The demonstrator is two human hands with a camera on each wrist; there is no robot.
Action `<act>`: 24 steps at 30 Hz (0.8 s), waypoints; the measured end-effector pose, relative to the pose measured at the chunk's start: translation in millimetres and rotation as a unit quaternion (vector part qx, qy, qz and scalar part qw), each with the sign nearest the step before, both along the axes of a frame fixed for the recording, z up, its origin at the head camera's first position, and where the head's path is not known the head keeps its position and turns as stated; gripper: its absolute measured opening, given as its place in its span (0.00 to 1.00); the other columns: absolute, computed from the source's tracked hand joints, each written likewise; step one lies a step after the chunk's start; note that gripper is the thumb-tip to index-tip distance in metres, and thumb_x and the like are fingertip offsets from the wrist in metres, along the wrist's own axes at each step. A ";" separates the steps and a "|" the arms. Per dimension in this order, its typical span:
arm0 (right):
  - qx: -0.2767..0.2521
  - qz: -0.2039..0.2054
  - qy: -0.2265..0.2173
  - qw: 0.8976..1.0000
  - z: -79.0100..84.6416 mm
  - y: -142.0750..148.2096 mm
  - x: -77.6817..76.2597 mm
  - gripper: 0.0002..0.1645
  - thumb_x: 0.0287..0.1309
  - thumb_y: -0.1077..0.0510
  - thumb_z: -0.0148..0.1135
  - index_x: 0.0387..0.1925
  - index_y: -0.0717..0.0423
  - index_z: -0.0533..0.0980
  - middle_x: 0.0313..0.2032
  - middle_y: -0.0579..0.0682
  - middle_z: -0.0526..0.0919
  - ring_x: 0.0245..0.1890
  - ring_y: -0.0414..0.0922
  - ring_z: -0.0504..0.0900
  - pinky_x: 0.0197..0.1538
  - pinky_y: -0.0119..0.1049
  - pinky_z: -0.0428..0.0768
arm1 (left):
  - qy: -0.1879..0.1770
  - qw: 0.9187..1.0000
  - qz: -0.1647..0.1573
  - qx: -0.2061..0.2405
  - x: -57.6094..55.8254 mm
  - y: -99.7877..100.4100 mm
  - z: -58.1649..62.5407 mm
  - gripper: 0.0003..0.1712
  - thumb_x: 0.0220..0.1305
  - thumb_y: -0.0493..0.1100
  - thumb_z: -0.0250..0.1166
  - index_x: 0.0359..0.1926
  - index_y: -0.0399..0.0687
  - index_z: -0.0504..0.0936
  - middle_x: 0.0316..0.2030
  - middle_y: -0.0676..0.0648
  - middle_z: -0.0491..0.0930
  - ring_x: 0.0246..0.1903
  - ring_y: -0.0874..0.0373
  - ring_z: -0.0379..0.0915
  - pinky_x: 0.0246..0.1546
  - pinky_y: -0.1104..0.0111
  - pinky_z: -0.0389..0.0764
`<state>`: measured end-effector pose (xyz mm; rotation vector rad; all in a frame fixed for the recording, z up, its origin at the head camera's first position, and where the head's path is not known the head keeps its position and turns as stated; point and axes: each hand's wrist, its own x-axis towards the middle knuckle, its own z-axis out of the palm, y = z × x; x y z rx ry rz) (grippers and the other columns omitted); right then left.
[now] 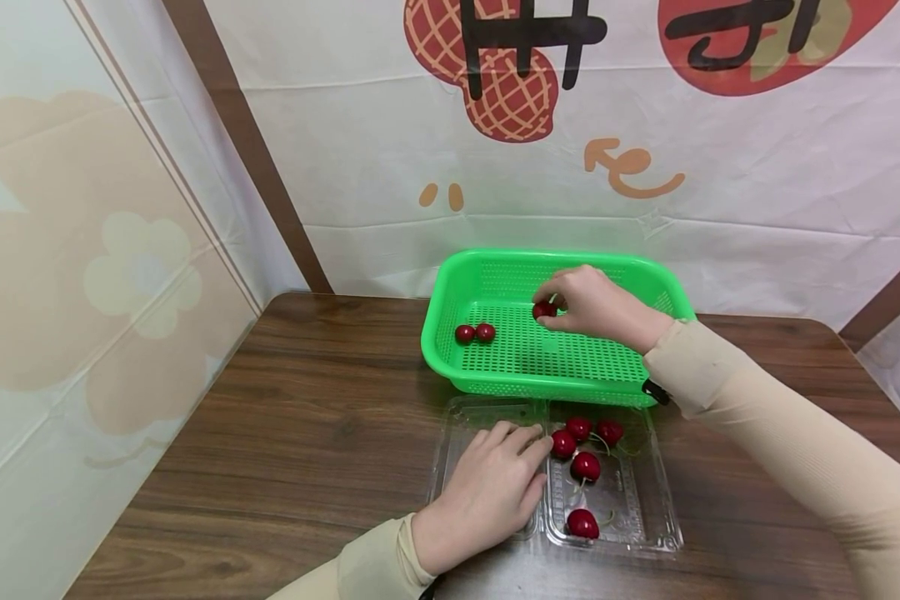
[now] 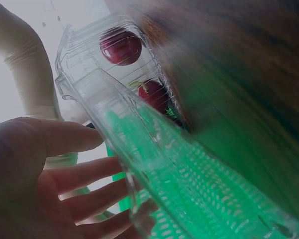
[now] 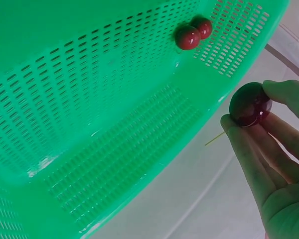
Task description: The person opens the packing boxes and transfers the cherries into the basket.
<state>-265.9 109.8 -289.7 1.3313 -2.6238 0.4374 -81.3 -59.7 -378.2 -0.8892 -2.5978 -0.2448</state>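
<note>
My right hand (image 1: 596, 308) pinches a dark red cherry (image 1: 544, 311) between thumb and fingertips, above the green basket (image 1: 438, 354). In the right wrist view the pinched cherry (image 3: 250, 104) has a thin stem hanging below it. Two more cherries (image 1: 475, 333) lie together on the basket's floor at the left. My left hand (image 1: 487, 487) rests over the middle of an opened clear plastic clamshell box (image 1: 663, 508), fingers extended. In the left wrist view its fingertips (image 2: 122, 186) are at the clear plastic edge. Several cherries (image 1: 585, 467) lie in the box's right half, some with stems.
The wooden table (image 1: 292, 433) carries the box in front of the basket. Behind stands a white printed cloth backdrop (image 1: 367, 150), close to the basket's far rim. Another pale printed sheet (image 1: 45, 333) hangs along the table's left side.
</note>
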 end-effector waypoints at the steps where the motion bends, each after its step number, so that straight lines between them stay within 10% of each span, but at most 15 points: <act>1: 0.001 0.000 -0.001 1.000 -0.4 -0.6 -1.2 0.10 0.50 0.54 0.64 0.33 0.55 0.82 0.32 0.50 0.84 0.28 0.40 0.81 0.33 0.38 0.82 | 0.000 1.000 0.000 0.000 0.0 -0.1 0.0 0.19 0.56 0.49 0.60 0.48 0.49 0.80 0.50 0.48 0.79 0.47 0.54 0.70 0.41 0.64 0.75; 24: 0.013 0.014 -0.031 0.999 -6.3 -19.7 -25.4 0.10 0.50 0.58 0.65 0.36 0.56 0.82 0.34 0.52 0.85 0.30 0.41 0.82 0.35 0.39 0.82 | 0.004 1.000 0.000 0.003 0.1 -0.5 -0.7 0.19 0.55 0.48 0.60 0.48 0.49 0.81 0.49 0.48 0.80 0.47 0.55 0.70 0.40 0.64 0.75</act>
